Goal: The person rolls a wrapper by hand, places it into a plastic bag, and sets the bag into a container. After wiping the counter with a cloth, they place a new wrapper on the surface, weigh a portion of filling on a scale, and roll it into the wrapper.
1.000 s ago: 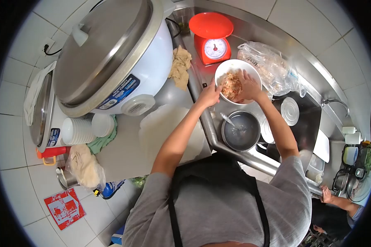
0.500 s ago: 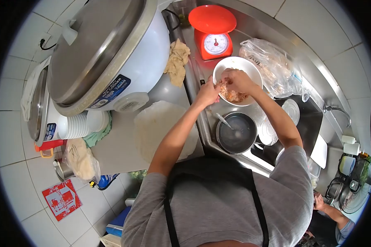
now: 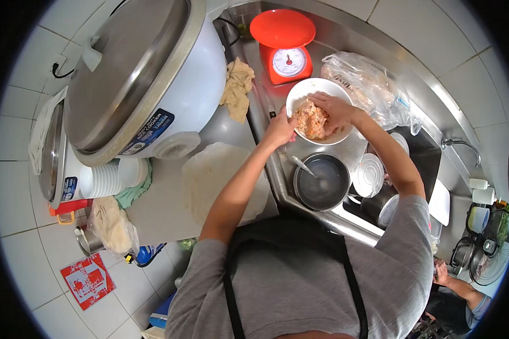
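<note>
A white bowl [image 3: 345, 97] stands on the steel counter with a pinkish-orange mound of minced meat mixture [image 3: 309, 120] inside. My left hand [image 3: 279, 130] is closed at the bowl's left rim, its fingers curled beneath the edge. Inside the bowl, my right hand [image 3: 335, 109] lies palm down against the right side of the mixture, fingers stretched out over it; the fingertips are partly buried. Just below the bowl sits a dark pot [image 3: 331, 195] of cloudy liquid, with a spoon [image 3: 302, 164] leaning in it.
A red kitchen scale [image 3: 288, 53] and a plastic bag [image 3: 367, 85] of food stand behind the bowl. To the left are a large rice cooker [image 3: 203, 73], a tan cloth [image 3: 237, 85] and a pale round sheet [image 3: 223, 183]. Another person's arm [image 3: 458, 285] shows at lower right.
My right hand has gone from a downward, curled pose in the mixture to lying flatter, fingers extended, at its right. The mixture is bunched into a taller mound. My left hand stays at the rim.
</note>
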The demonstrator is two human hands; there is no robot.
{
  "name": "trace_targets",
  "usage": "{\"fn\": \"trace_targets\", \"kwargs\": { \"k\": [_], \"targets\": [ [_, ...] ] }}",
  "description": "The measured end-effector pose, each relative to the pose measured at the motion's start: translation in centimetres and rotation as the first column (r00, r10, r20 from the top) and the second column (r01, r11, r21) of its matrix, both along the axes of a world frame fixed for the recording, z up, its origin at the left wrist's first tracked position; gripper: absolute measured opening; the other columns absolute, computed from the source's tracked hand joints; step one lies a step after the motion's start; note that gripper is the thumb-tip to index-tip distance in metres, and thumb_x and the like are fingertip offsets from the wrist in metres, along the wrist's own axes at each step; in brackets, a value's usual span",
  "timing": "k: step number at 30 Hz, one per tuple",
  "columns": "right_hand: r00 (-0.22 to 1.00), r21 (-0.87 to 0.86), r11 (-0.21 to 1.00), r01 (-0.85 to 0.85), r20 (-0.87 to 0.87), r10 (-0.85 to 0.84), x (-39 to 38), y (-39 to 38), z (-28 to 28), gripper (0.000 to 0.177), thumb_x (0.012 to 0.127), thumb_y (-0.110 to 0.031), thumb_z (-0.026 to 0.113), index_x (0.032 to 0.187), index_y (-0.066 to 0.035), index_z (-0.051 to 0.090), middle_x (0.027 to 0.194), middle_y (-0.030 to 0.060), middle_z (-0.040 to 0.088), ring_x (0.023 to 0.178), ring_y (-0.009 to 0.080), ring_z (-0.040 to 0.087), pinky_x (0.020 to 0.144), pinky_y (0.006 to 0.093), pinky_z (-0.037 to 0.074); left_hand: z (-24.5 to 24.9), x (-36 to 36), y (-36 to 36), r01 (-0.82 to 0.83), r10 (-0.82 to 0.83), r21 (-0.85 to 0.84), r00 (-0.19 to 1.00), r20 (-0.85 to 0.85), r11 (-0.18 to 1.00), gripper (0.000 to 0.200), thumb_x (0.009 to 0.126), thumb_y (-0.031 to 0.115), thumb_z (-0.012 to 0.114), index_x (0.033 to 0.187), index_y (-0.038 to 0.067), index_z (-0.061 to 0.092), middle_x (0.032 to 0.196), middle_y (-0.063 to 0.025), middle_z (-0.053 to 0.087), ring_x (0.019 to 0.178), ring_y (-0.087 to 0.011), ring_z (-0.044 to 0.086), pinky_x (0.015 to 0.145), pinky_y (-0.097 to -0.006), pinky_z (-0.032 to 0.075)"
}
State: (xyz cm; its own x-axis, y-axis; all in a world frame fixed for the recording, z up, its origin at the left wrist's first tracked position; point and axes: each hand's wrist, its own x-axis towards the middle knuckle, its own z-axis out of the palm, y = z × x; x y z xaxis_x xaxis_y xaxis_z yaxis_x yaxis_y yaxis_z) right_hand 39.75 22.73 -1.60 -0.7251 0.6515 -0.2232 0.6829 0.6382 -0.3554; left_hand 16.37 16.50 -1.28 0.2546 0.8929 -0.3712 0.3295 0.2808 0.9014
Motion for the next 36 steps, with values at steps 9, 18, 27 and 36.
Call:
{"fn": "trace_targets", "kwargs": {
  "k": [9,18,27,36],
  "targets": [
    [0.981,0.179,0.971,0.16,0.084,-0.177,-0.3,-1.4,-2.2,0.078,0.052,-0.023,0.082,0.122,-0.009,0.051,0.113,0.0145,0.059,0.104,0.0302,0.058,0.086,0.0407,0.049,0.3,0.2,-0.7,-0.04,0.04,0.013,0.999,-0.014,0.999,0.038,0.09,0.014,0.045,0.124,0.0,0.042,0.068,-0.0103,0.062,0.051,-0.0153,0.06,0.048,-0.0291,0.052],
    [0.911,0.272,0.907,0.321,0.171,-0.374,-1.5,-3.3,-0.3,0.03,0.061,-0.02,0.078,0.087,-0.008,0.069,0.084,0.0142,0.067,0.083,0.03,0.066,0.076,0.04,0.053,-0.6,0.3,-0.6,-0.057,0.057,0.035,0.998,0.0,0.998,0.036,0.089,0.014,0.046,0.122,0.0,0.045,0.069,-0.0103,0.061,0.05,-0.0149,0.059,0.047,-0.0292,0.052],
    [0.958,0.261,0.936,0.236,0.1,-0.269,-0.2,-2.6,0.1,0.038,0.06,-0.028,0.076,0.09,-0.006,0.066,0.088,0.018,0.066,0.085,0.0339,0.064,0.078,0.0418,0.051,-0.6,0.4,-0.3,-0.082,0.086,0.071,0.995,-0.054,0.994,0.037,0.087,0.016,0.049,0.118,-0.004,0.047,0.07,-0.0145,0.063,0.05,-0.0195,0.061,0.049,-0.0328,0.052],
    [0.951,0.275,0.928,0.252,0.108,-0.29,0.4,-4.1,-0.8,0.027,0.069,-0.019,0.071,0.09,-0.005,0.063,0.087,0.0174,0.065,0.086,0.0328,0.064,0.078,0.0423,0.051,-0.5,0.2,-0.2,-0.069,0.071,0.074,0.997,-0.026,0.995,0.038,0.087,0.017,0.05,0.12,-0.002,0.048,0.075,-0.0114,0.063,0.051,-0.0144,0.059,0.046,-0.029,0.052]
  ]
}}
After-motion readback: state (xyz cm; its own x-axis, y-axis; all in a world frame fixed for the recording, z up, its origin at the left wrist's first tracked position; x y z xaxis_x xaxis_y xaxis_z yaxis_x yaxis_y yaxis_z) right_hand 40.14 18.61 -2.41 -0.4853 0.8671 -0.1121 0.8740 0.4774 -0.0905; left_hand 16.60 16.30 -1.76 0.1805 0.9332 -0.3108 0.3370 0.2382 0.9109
